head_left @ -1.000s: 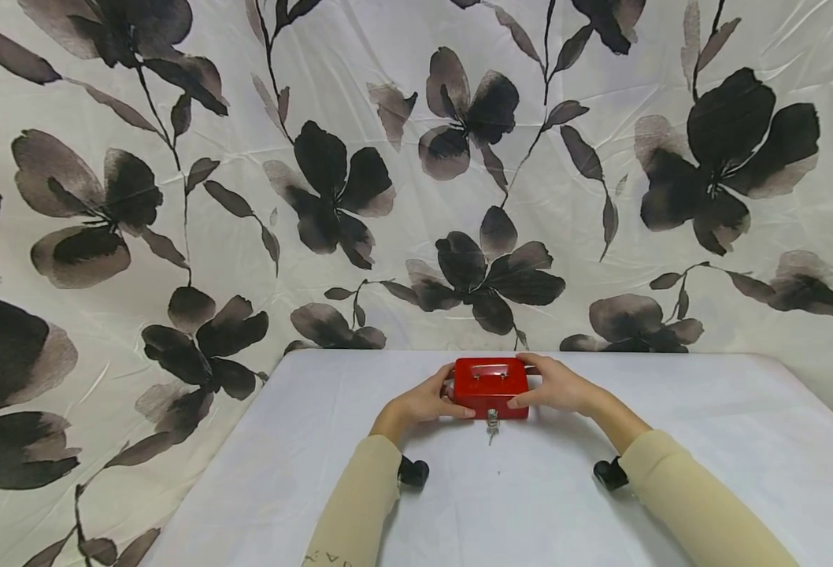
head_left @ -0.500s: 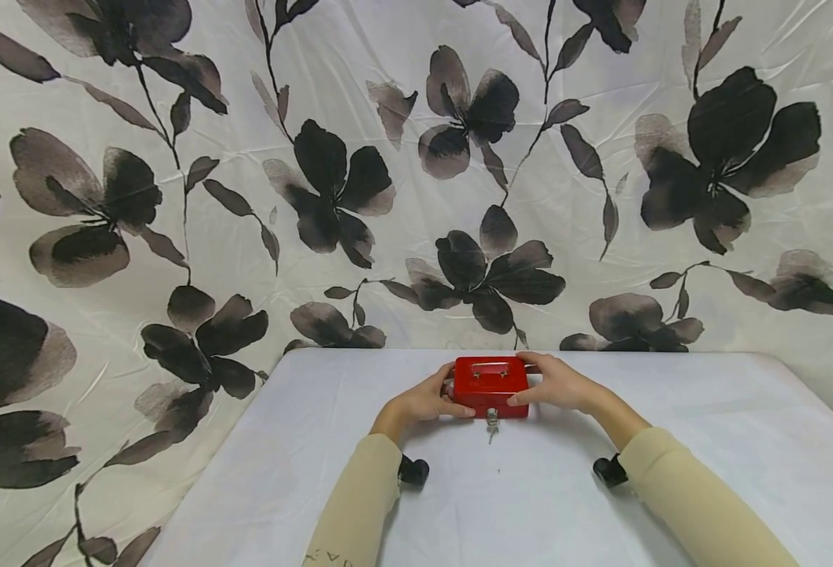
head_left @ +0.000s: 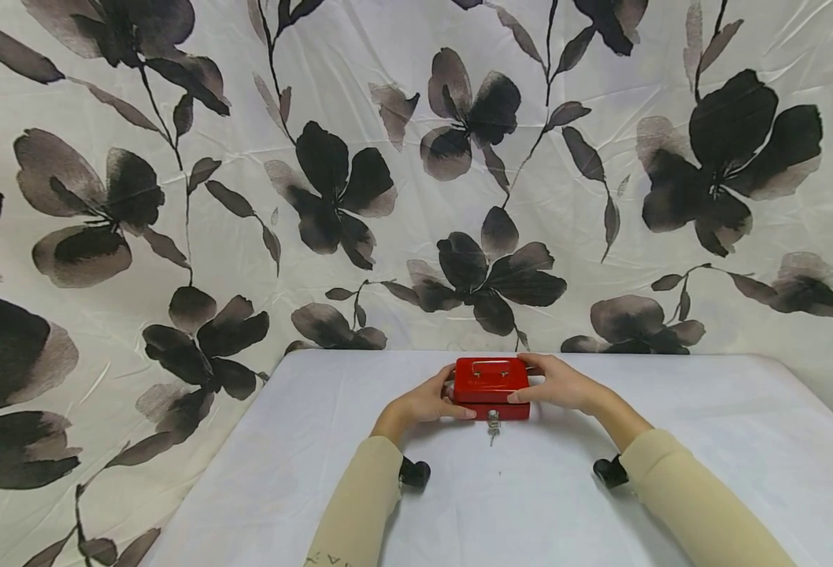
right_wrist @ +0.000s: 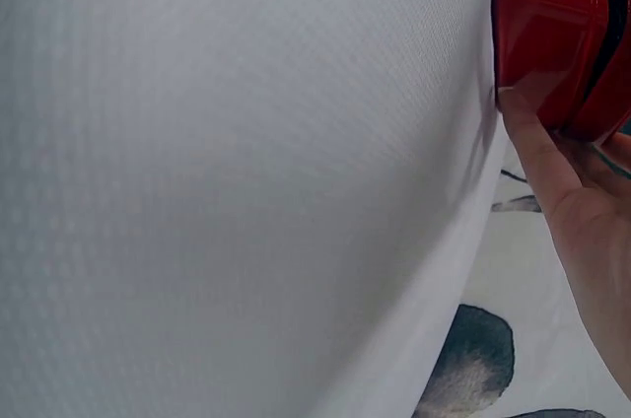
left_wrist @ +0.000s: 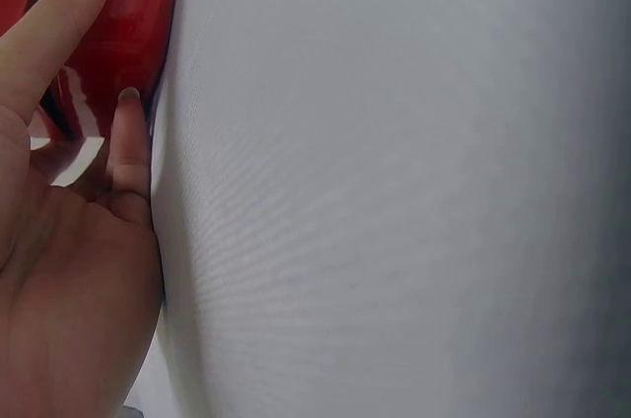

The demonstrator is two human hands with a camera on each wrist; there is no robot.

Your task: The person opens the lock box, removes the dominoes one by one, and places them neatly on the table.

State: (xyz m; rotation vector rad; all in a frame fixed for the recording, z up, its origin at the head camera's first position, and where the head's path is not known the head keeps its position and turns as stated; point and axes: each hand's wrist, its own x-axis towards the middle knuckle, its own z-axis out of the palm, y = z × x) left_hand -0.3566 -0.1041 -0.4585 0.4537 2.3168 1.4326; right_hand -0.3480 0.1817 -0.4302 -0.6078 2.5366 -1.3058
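Note:
A small red cash box stands on the white-covered table, with a wire handle on its lid. Keys hang from the lock at its front. My left hand holds the box's left side, thumb on the lower front and fingers round the side. From the right, my right hand grips the lid, thumb at its front edge and fingers towards the back. A dark gap shows between lid and base in both wrist views. The inside of the box is hidden.
The white tabletop stretches around the box, its far edge just behind it. A floral cloth hangs beyond the table. Black wrist devices sit below both hands.
The front of the lid has lifted slightly from the base, and the lid's top and handle catch the light differently. Both hands have stayed almost in place.

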